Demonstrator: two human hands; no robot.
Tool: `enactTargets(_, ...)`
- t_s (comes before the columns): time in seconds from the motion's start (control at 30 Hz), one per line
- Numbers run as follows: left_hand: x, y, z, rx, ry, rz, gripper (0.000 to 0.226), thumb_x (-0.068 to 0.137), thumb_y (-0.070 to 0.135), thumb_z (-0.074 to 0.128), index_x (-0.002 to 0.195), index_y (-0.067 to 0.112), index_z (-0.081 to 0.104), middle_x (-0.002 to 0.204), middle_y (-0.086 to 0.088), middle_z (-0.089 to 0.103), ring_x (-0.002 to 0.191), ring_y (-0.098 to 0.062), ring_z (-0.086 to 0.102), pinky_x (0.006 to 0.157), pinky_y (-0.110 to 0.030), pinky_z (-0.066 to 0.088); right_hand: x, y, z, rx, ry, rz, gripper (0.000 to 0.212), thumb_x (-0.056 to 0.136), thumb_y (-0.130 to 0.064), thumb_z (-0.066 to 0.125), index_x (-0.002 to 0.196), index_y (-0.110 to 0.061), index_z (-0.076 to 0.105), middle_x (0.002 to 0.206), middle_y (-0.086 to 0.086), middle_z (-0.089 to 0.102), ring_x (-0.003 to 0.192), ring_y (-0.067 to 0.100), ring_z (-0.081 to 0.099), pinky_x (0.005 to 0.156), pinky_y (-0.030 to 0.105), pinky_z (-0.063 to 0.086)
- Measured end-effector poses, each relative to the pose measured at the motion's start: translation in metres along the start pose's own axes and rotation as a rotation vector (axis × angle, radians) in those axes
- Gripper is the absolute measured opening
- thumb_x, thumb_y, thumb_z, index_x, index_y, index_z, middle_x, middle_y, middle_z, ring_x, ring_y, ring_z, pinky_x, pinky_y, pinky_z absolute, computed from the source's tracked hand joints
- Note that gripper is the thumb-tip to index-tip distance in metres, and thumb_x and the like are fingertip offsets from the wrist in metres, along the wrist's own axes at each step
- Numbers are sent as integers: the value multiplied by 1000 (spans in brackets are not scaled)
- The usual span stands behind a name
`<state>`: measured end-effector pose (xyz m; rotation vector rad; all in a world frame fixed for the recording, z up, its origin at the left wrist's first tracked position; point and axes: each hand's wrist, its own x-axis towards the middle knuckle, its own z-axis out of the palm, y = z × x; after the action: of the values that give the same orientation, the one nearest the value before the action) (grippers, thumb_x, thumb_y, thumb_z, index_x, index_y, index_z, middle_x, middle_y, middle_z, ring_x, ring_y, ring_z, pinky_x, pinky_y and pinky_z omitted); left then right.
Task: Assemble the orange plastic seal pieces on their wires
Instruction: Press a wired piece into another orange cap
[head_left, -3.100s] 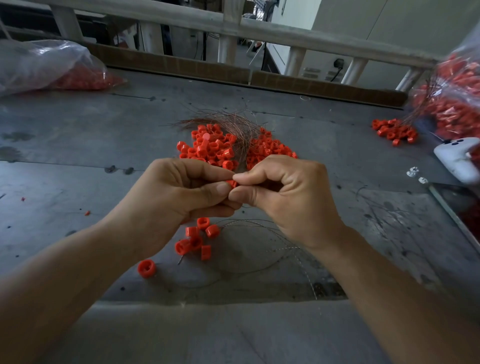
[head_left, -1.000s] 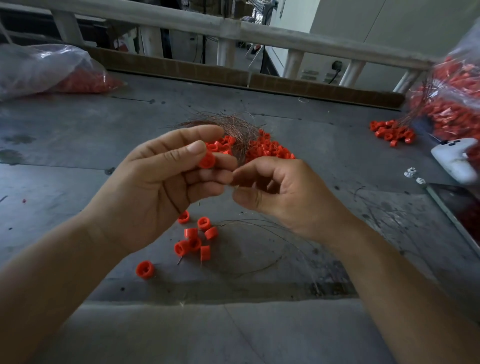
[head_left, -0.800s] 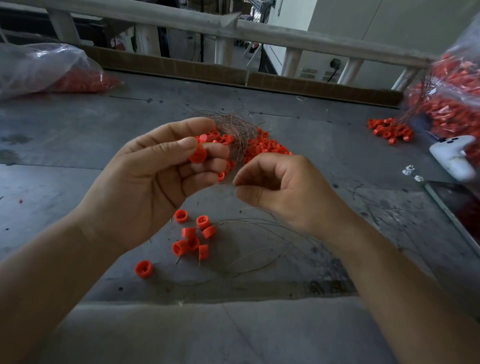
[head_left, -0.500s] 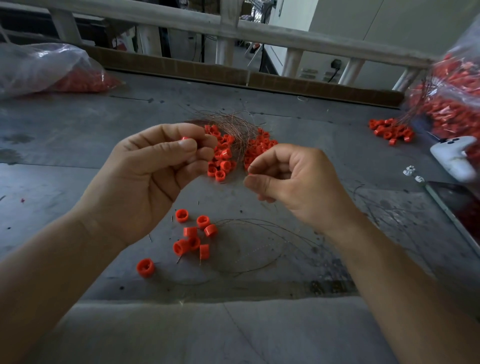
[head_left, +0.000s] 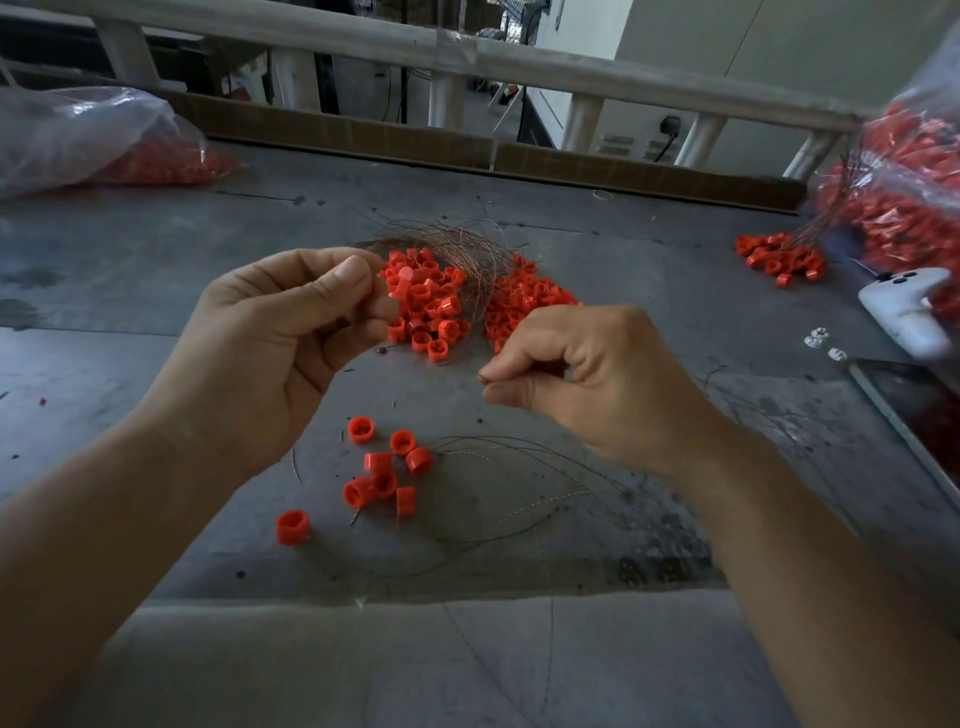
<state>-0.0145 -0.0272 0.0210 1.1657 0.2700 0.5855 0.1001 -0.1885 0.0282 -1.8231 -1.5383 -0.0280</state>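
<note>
The coming move turns on the gap between two pinches. The left hand (head_left: 270, 353) is raised, thumb pressed onto its curled forefinger, clenched on something the thumb hides (by the task most likely a seal piece, though no orange there can be told apart from the heap behind). The right hand (head_left: 582, 384) sits to its right and lower, apart from it, knuckles up, thumb and forefinger nipped together and pointing back toward the left hand. That pinch looks to be on a wire too fine to trace. So the seal piece lies up and to the left of the right fingertips, and the wire's long axis, as I judge it, runs roughly along the line joining the pinches, rising slightly leftward. Threading would call for the wire end to travel along that line while the left hand turns the piece's bore to face it. Just beyond the left fingertips is the pile of seal pieces (head_left: 426, 306), with a bundle of wires (head_left: 457, 244) across its far side. Under both hands, on the table (head_left: 156, 291), lie loose seal pieces (head_left: 384, 467), their thin wires (head_left: 498, 447) trailing beneath the right wrist.
</note>
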Motion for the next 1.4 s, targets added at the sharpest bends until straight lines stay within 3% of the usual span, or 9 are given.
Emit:
enactTargets(0.27,2,2,-11,599,-175,-29,15,57,13,71,67,24,74,67,-3,70,57,-9,64,52,-14,51,-1,13,-13,-45,-74,257,6,72,-16,75,73,-20,70,76,-5,61,72,6,56,65,13,45)
enactTargets(0.47,1,-4,-11,978,-305,-74,29,71,3,71,70,32,71,63,3,70,56,-8,64,55,-10,49,-2,14,-3,-78,-366,313,6,74,-18,74,79,-17,71,68,-17,54,69,-14,52,62,2,38)
enactTargets(0.57,0,-5,-10,981,-329,-135,8,62,32,74,69,35,70,65,7,70,59,-3,63,60,-16,46,-3,15,-1,-80,-452,339,7,75,-25,73,80,-22,69,71,-17,57,72,-16,51,64,1,39)
enactTargets(0.6,0,-7,-11,1001,-330,-114,17,55,45,70,68,35,70,66,9,70,61,-2,63,61,-16,46,-3,15,-2,-75,-461,345,9,75,-28,73,80,-23,69,71,-17,57,72,-16,52,64,1,39)
enactTargets(0.73,8,-16,-15,1042,-122,65,11,70,30,73,60,31,68,68,15,68,65,6,60,54,-4,43,-1,15,-5,-33,-394,359,33,64,-53,64,78,-23,69,70,-14,60,68,-13,54,58,2,39)
enactTargets(0.83,17,-25,-20,1253,16,255,12,78,21,69,88,29,68,75,15,61,68,0,56,58,-7,35,-1,15,-9,-17,-316,356,44,59,-60,55,77,-22,69,71,-12,62,70,-10,55,59,3,40)
enactTargets(0.93,28,-33,-24,1368,36,331,29,81,17,66,110,22,64,96,7,51,79,-9,51,70,-19,33,-1,16,-10,-57,-273,355,41,65,-57,56,78,-21,70,70,-12,62,70,-9,55,61,3,40)
enactTargets(1.17,41,-44,-25,1449,-55,251,40,88,19,58,127,26,55,108,0,47,98,-22,53,80,-27,33,-1,22,-9,-146,-198,404,18,79,-37,65,77,-20,68,69,-8,62,61,5,56,59,10,43)
enactTargets(1.4,41,-43,-26,1460,-90,303,13,84,19,64,95,24,63,94,7,45,87,-14,48,75,-27,32,-2,26,-7,-176,-153,412,18,81,-35,65,77,-18,68,68,-6,63,65,12,59,63,15,44)
